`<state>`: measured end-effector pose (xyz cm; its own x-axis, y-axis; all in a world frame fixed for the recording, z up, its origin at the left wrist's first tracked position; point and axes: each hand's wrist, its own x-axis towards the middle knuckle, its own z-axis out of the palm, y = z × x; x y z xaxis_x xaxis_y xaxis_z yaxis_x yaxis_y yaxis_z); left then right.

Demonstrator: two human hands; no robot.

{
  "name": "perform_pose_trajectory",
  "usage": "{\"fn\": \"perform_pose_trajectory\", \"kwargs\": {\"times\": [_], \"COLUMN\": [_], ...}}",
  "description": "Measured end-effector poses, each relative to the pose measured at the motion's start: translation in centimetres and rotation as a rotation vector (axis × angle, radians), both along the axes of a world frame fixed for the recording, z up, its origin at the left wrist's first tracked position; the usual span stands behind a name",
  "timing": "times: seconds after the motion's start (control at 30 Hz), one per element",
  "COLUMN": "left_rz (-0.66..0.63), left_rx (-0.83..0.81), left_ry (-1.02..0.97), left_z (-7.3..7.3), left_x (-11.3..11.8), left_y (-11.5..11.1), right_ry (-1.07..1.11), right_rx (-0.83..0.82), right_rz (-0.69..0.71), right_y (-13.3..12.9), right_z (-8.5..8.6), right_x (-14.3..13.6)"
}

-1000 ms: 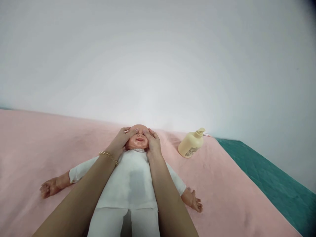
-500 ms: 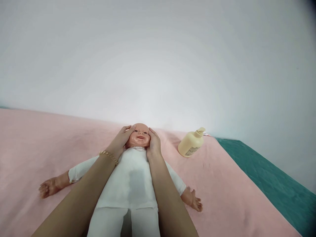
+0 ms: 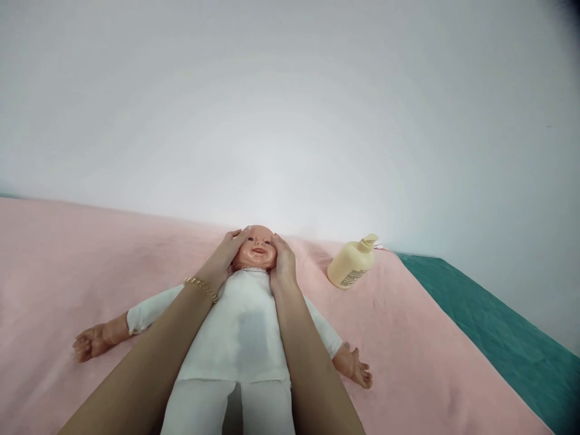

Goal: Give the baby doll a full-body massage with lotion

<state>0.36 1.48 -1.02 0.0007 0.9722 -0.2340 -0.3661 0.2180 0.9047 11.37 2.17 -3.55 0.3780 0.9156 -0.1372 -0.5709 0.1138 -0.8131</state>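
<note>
Doll [image 3: 233, 338] face up on pink cloth [image 3: 113, 254], near middle, arms spread left and right, head [image 3: 260, 251] toward the far wall [image 3: 290, 109]. Cupped against the head's left side: left hand [image 3: 223, 257], thumb along the temple, gold bracelet [image 3: 202, 288] at the wrist. Against its right side: right hand [image 3: 283, 260]. Fingers lightly curved on both; partly hidden, so impossible to tell whether spread or pressed together. Farther right, cream pump bottle [image 3: 350, 267], then green surface [image 3: 489, 326].
</note>
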Motion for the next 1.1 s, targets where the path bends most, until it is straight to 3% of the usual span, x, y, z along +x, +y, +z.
{"fn": "perform_pose_trajectory", "kwargs": {"times": [0.23,0.57,0.87,1.1], "left_rz": [-0.037,-0.08,-0.082,-0.065], "left_rx": [-0.02,0.048,0.031,0.033], "left_ry": [0.156,0.073,0.1,0.121], "left_z": [0.0,1.2,1.1,0.5], "left_x": [-0.5,-0.6,-0.7,-0.7], "left_y": [0.4,-0.5,-0.4,0.1], "right_ry": [-0.058,-0.081,-0.118,-0.141], "right_rx": [-0.068,-0.084,-0.119,-0.093], "right_rz": [-0.028,-0.033,-0.035,-0.089], "right_y": [-0.6,-0.9,-1.4,-0.9], "right_z": [0.6,1.0,1.6,0.9], "right_x": [-0.3,-0.5,-0.8,-0.7]}}
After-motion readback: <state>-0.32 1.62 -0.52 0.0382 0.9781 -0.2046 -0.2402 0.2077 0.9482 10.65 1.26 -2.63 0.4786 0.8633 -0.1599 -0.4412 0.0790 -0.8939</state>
